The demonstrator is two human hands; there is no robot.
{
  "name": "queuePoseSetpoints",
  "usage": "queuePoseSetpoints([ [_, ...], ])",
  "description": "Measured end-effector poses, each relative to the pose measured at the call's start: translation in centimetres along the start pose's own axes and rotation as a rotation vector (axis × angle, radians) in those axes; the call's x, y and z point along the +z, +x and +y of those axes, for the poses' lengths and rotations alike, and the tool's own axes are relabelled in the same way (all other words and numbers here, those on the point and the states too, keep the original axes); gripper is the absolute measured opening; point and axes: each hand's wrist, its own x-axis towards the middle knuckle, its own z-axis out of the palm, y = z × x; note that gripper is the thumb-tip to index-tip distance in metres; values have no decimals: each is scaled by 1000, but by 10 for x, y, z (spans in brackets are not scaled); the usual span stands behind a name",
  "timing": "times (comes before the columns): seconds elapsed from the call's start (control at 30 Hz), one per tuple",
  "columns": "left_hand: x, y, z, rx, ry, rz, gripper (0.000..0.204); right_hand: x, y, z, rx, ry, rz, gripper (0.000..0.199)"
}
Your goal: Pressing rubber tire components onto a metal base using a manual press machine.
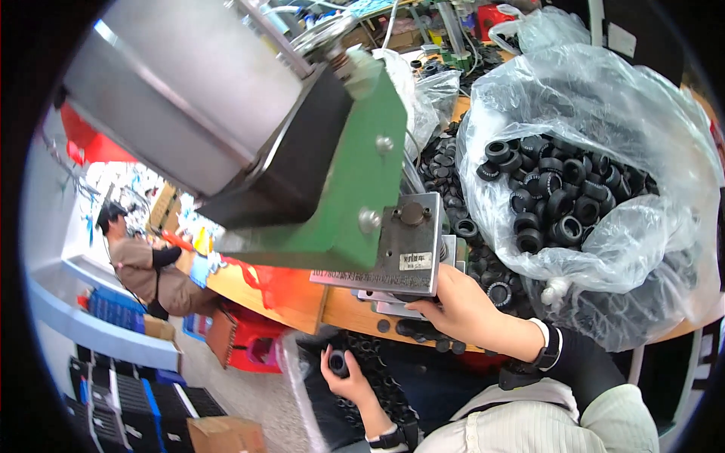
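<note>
In my left hand, low in front of me, is a small black ring-shaped cap, gripped between thumb and fingers. My right hand reaches in at the side of a green press, under its metal plate. The thumb and bent fingers close there on something I cannot make out, because the plate hides the fingertips. Loose black discs lie on the table edge just below that hand. Beneath my left hand, a plastic-lined container has many black rings in it.
A large clear plastic bag of black caps stands at the right, with black pieces heaped beside it. At the left sits another person. A red stool and a cardboard box are on the floor.
</note>
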Motion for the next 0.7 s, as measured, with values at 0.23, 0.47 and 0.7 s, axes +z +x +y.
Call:
queuePoseSetpoints([
  [0.23,2,20,-46,113,239,-87,57,0,18,7,5,-45,-261,52],
  [0.47,128,97,-62,85,-328,-859,38,-50,-52,7,106,-89,-39,45],
  [0.7,153,60,-46,-108,-469,-820,40,-67,-86,69,-8,-911,-403,61],
])
